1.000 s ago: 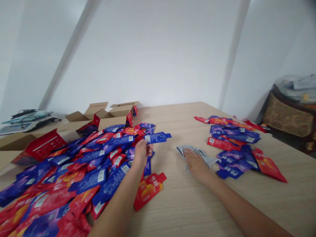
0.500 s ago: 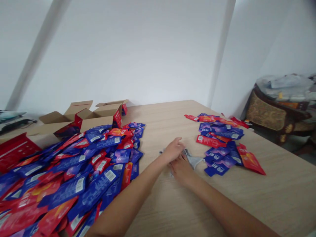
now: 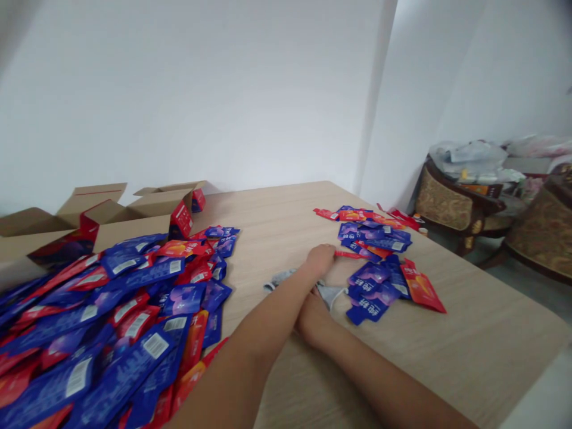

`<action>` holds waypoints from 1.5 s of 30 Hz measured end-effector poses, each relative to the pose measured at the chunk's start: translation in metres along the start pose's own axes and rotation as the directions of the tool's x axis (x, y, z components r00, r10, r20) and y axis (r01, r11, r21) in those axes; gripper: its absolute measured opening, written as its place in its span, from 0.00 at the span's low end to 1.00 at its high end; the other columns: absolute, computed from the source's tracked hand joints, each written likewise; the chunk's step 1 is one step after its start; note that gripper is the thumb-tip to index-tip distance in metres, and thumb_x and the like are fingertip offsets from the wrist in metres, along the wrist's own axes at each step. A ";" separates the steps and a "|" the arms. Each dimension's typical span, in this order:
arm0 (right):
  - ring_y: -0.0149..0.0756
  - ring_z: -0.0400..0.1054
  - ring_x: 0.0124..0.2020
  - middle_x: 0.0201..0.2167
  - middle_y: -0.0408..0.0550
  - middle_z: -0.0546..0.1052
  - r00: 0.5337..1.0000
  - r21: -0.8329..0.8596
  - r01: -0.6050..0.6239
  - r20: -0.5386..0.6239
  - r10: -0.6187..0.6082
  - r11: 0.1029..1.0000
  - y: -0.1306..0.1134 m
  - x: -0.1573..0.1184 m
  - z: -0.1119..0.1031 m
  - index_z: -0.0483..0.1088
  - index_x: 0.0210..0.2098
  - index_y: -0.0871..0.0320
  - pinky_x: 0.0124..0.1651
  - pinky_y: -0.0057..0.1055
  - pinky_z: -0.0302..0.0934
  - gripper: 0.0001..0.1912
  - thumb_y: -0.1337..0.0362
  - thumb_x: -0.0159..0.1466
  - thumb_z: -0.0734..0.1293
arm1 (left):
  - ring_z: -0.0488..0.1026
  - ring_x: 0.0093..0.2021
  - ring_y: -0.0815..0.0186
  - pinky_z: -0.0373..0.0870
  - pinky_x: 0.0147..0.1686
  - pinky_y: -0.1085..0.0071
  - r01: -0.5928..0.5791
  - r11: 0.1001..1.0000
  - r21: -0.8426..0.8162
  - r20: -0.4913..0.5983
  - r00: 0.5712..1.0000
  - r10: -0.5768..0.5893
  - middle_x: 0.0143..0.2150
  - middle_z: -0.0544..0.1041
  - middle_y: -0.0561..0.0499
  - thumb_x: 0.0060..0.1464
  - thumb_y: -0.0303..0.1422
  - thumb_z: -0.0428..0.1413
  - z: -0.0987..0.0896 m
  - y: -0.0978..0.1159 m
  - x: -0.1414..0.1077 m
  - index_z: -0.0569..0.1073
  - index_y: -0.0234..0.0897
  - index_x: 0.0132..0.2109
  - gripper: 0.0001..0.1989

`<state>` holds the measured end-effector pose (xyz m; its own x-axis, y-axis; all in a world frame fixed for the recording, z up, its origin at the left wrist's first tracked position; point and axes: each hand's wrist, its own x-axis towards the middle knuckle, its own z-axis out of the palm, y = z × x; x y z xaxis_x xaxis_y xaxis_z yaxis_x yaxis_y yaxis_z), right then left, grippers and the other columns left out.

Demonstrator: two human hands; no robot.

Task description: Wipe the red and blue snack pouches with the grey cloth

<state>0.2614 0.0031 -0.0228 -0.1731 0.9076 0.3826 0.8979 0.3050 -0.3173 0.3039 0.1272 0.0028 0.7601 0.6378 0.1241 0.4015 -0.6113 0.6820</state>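
Note:
My left hand (image 3: 322, 259) reaches past my right to a red packet (image 3: 351, 255) lying at the near left edge of the right-hand packets. Its fingers look closed at the packet's end. My right hand (image 3: 310, 313) rests lower on the table, on a grey cloth (image 3: 330, 293), with its fingers hidden under my left forearm. More of the cloth shows left of that forearm. Blue and red packets (image 3: 373, 286) lie in small groups to the right of my hands.
A large heap of blue and red packets (image 3: 129, 316) covers the left of the table (image 3: 268, 208). Opened cardboard boxes (image 3: 134, 232) stand behind it. Patterned chairs (image 3: 447, 199) with plastic bags (image 3: 473, 158) are beyond the table at the right.
The view has turned right. My left hand has moved from above my right hand over to the red packet, which now sits partly behind it. My right hand stays on the cloth.

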 end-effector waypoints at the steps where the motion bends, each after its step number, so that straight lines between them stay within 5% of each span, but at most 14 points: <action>1: 0.45 0.58 0.57 0.53 0.53 0.71 1.000 -0.006 -0.011 0.025 0.011 1.000 0.000 -0.001 -0.003 0.66 0.55 0.55 0.60 0.43 0.46 0.21 0.66 0.62 0.58 | 0.67 0.52 0.50 0.56 0.56 0.57 0.024 0.999 -0.022 -0.040 0.999 -0.025 0.42 0.74 0.39 0.47 0.23 0.52 -0.010 -0.007 -0.008 0.73 0.33 0.33 0.07; 5: 0.41 0.54 0.60 0.59 0.51 0.65 0.986 -0.050 -0.143 0.081 0.147 0.988 0.013 0.001 -0.011 0.63 0.57 0.56 0.57 0.41 0.49 0.27 0.73 0.59 0.56 | 0.72 0.42 0.57 0.67 0.44 0.65 0.112 0.982 -0.151 -0.201 0.969 -0.142 0.32 0.74 0.47 0.48 0.22 0.51 -0.061 -0.034 -0.059 0.70 0.37 0.28 0.06; 9: 0.42 0.56 0.59 0.57 0.49 0.67 0.958 -0.052 -0.288 -0.022 0.287 0.956 0.043 0.005 -0.011 0.67 0.54 0.55 0.58 0.42 0.49 0.30 0.77 0.54 0.56 | 0.73 0.27 0.64 0.70 0.25 0.72 0.168 0.910 -0.379 -0.296 0.910 -0.291 0.26 0.73 0.51 0.47 0.23 0.53 -0.091 -0.051 -0.133 0.68 0.34 0.32 0.04; 12: 0.42 0.60 0.56 0.53 0.55 0.70 0.917 0.039 -0.356 -0.175 0.357 0.934 0.064 0.009 -0.006 0.68 0.53 0.61 0.59 0.41 0.51 0.27 0.76 0.57 0.54 | 0.72 0.21 0.68 0.68 0.20 0.75 0.256 0.692 -0.675 -0.105 0.895 -0.434 0.24 0.75 0.50 0.45 0.26 0.55 -0.088 -0.052 -0.185 0.67 0.33 0.33 0.05; 15: 0.43 0.62 0.54 0.51 0.60 0.71 0.869 0.155 -0.382 -0.277 0.411 0.911 0.064 0.011 0.002 0.66 0.54 0.66 0.58 0.42 0.54 0.25 0.71 0.60 0.51 | 0.68 0.15 0.70 0.63 0.15 0.77 0.403 0.480 -0.780 0.127 0.851 -0.509 0.20 0.74 0.50 0.45 0.28 0.55 -0.074 -0.048 -0.215 0.66 0.33 0.29 0.04; 17: 0.44 0.62 0.55 0.53 0.59 0.70 0.904 0.176 -0.314 -0.245 0.350 0.933 0.048 0.008 0.007 0.65 0.55 0.64 0.58 0.45 0.53 0.24 0.69 0.62 0.51 | 0.65 0.13 0.72 0.60 0.13 0.79 0.441 0.459 -0.771 0.161 0.833 -0.530 0.17 0.72 0.52 0.45 0.28 0.54 -0.068 -0.045 -0.221 0.66 0.33 0.27 0.04; 20: 0.42 0.56 0.60 0.59 0.56 0.64 0.996 0.145 -0.062 -0.059 0.071 0.987 0.004 -0.002 0.014 0.62 0.58 0.62 0.61 0.46 0.50 0.26 0.70 0.61 0.52 | 0.64 0.12 0.73 0.58 0.12 0.80 0.473 0.474 -0.743 0.228 0.844 -0.486 0.16 0.71 0.52 0.43 0.27 0.54 -0.070 -0.043 -0.223 0.67 0.32 0.26 0.02; 23: 0.38 0.49 0.64 0.63 0.54 0.58 0.981 0.182 0.165 0.076 -0.181 0.969 -0.030 -0.011 0.018 0.57 0.61 0.63 0.63 0.42 0.48 0.28 0.71 0.61 0.53 | 0.63 0.12 0.73 0.58 0.11 0.80 0.493 0.495 -0.716 0.300 0.857 -0.419 0.15 0.70 0.51 0.39 0.26 0.53 -0.077 -0.045 -0.225 0.68 0.31 0.24 0.01; 25: 0.37 0.48 0.64 0.64 0.54 0.57 0.967 0.205 0.216 0.093 -0.239 0.955 -0.033 -0.011 0.018 0.55 0.62 0.64 0.64 0.40 0.47 0.28 0.71 0.62 0.53 | 0.62 0.12 0.73 0.58 0.11 0.79 0.502 0.505 -0.702 0.322 0.857 -0.404 0.14 0.69 0.51 0.37 0.26 0.53 -0.081 -0.047 -0.228 0.67 0.31 0.22 0.01; 31: 0.42 0.54 0.62 0.59 0.58 0.64 0.999 0.081 0.006 0.043 -0.010 0.997 -0.004 -0.001 0.017 0.60 0.59 0.63 0.62 0.49 0.50 0.28 0.74 0.61 0.51 | 0.63 0.12 0.74 0.59 0.11 0.80 0.512 0.506 -0.694 0.345 0.854 -0.390 0.17 0.71 0.52 0.41 0.30 0.55 -0.082 -0.046 -0.232 0.69 0.31 0.27 0.05; 37: 0.39 0.49 0.64 0.63 0.53 0.58 0.969 0.099 0.224 0.083 -0.232 0.970 -0.023 -0.013 0.022 0.54 0.63 0.64 0.64 0.42 0.49 0.32 0.75 0.58 0.54 | 0.65 0.13 0.73 0.59 0.13 0.81 0.523 0.540 -0.660 0.277 0.837 -0.471 0.16 0.72 0.52 0.44 0.30 0.55 -0.075 -0.043 -0.229 0.69 0.31 0.29 0.05; 45: 0.43 0.56 0.60 0.58 0.59 0.65 0.983 -0.093 -0.180 0.026 0.184 0.979 0.035 0.004 0.005 0.64 0.56 0.66 0.60 0.44 0.51 0.28 0.76 0.57 0.53 | 0.58 0.08 0.75 0.55 0.09 0.80 0.405 0.614 -0.677 0.071 0.867 -0.493 0.13 0.68 0.57 0.48 0.35 0.56 -0.086 -0.035 -0.236 0.67 0.33 0.28 0.08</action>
<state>0.2904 0.0190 -0.0371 -0.0158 0.9554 0.2950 0.9481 0.1081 -0.2991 0.0665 0.0379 0.0115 0.4971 0.8213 -0.2800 0.2085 0.2001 0.9573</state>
